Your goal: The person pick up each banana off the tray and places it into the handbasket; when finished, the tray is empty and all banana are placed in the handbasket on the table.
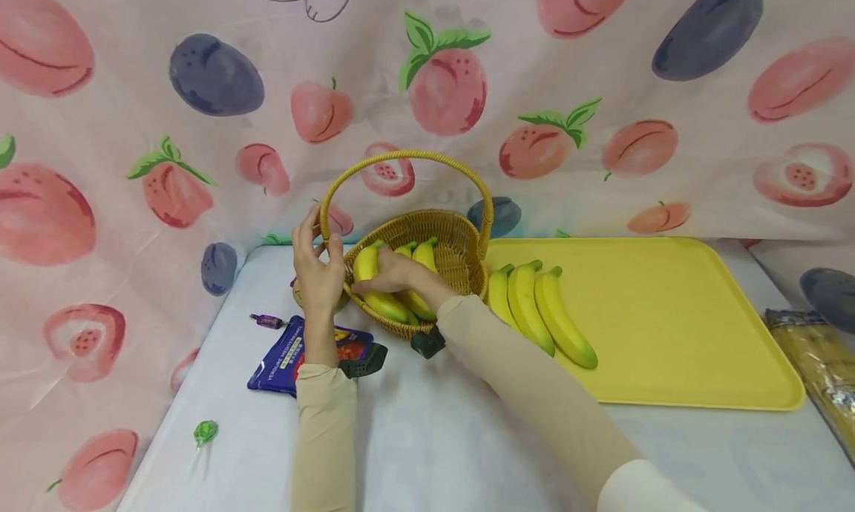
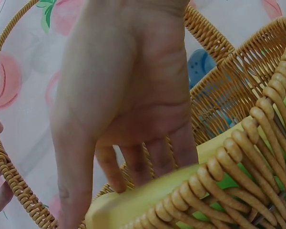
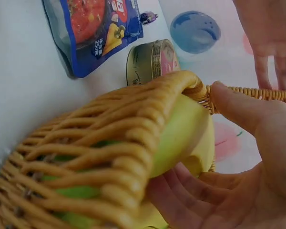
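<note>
A yellow wicker basket [image 1: 464, 274] with a tall arched handle [image 1: 407, 156] holds several bananas [image 1: 424, 256]. My left hand [image 1: 317, 274] grips the handle's left end, thumb on one side and fingers on the other. Reaching over the basket's rim, my right hand [image 1: 397, 271] grips the leftmost banana [image 1: 367, 263]. In the left wrist view the right hand [image 2: 124, 90] points down into the basket, its thumb at the near end of the banana [image 2: 143, 200]. The right wrist view shows its fingers [image 3: 181, 191] curled beneath the banana [image 3: 181, 133], partly hidden by the rim.
Three bananas [image 1: 531, 304] lie on a yellow tray [image 1: 668, 319] to the right. Left of the basket are a blue food pouch [image 1: 277, 360], a tin [image 3: 150, 62] and a purple-wrapped candy [image 1: 269, 321]. A green lollipop [image 1: 205, 431] lies nearer. A clear package [image 1: 815, 363] sits far right.
</note>
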`<control>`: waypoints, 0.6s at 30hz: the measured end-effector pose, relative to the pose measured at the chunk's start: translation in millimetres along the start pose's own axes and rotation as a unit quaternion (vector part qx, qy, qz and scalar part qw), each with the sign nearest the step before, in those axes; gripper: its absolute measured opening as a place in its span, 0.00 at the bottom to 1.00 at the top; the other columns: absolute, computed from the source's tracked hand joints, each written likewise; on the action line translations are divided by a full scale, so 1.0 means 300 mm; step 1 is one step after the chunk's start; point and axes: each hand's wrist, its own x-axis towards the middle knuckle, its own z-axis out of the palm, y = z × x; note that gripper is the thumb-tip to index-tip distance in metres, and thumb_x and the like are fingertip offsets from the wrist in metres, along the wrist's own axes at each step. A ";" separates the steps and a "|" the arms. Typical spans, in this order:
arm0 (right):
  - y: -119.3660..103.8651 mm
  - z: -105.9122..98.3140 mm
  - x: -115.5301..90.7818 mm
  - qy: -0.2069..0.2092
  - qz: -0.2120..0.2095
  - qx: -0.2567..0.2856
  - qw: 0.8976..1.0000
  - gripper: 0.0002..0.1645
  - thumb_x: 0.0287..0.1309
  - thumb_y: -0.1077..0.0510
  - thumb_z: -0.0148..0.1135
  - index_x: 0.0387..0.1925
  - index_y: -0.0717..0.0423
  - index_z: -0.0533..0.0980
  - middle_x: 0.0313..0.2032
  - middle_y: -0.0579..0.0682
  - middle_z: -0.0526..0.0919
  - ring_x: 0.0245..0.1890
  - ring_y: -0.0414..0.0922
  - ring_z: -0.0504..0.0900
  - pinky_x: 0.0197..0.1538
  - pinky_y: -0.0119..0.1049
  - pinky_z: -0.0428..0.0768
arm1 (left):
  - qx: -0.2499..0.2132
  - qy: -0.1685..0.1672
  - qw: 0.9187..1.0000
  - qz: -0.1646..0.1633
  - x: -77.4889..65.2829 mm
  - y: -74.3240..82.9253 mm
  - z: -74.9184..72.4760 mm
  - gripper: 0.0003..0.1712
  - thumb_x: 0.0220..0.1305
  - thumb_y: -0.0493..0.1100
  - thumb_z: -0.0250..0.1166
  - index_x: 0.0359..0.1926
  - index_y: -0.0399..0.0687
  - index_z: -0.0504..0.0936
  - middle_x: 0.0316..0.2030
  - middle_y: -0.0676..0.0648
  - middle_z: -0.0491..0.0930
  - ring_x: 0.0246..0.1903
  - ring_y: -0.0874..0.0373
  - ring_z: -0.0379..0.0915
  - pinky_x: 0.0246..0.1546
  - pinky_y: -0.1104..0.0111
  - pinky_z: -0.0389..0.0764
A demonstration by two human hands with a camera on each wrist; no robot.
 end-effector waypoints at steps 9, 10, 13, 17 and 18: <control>0.047 -0.016 -0.062 0.067 -0.027 -0.007 0.997 0.48 0.57 0.36 0.57 0.70 0.55 0.54 0.61 0.54 0.73 0.57 0.51 0.75 0.58 0.45 0.74 | 0.008 -0.008 1.000 0.002 -0.004 -0.007 0.011 0.29 0.66 0.38 0.55 0.67 0.58 0.66 0.58 0.44 0.69 0.56 0.52 0.68 0.54 0.54 0.74; 0.056 -0.018 -0.070 0.072 -0.030 0.005 0.997 0.45 0.58 0.37 0.57 0.70 0.54 0.56 0.58 0.53 0.75 0.53 0.50 0.77 0.55 0.44 0.76 | 0.007 -0.007 1.000 0.001 -0.005 -0.006 0.011 0.29 0.65 0.38 0.55 0.66 0.58 0.66 0.57 0.44 0.69 0.56 0.52 0.68 0.54 0.54 0.74; 0.082 -0.024 -0.095 0.090 -0.051 0.042 0.994 0.37 0.60 0.41 0.56 0.65 0.55 0.63 0.46 0.52 0.79 0.39 0.47 0.79 0.41 0.37 0.77 | 0.009 -0.004 1.000 -0.001 -0.005 -0.004 0.009 0.29 0.65 0.38 0.55 0.66 0.60 0.66 0.57 0.44 0.69 0.56 0.53 0.68 0.53 0.54 0.74; 0.121 -0.029 -0.122 0.132 -0.078 0.071 0.986 0.25 0.62 0.45 0.56 0.55 0.54 0.73 0.42 0.50 0.79 0.36 0.44 0.77 0.36 0.33 0.75 | 0.011 0.000 1.000 -0.001 0.000 -0.003 0.006 0.29 0.65 0.38 0.55 0.66 0.60 0.66 0.56 0.43 0.69 0.56 0.52 0.68 0.53 0.53 0.74; 0.130 -0.029 -0.131 0.140 -0.083 0.075 0.984 0.23 0.62 0.46 0.56 0.53 0.54 0.74 0.42 0.50 0.79 0.37 0.44 0.77 0.37 0.33 0.75 | 0.011 -0.001 1.000 -0.002 0.001 -0.002 0.005 0.29 0.65 0.38 0.55 0.66 0.60 0.66 0.56 0.43 0.69 0.56 0.52 0.68 0.54 0.53 0.74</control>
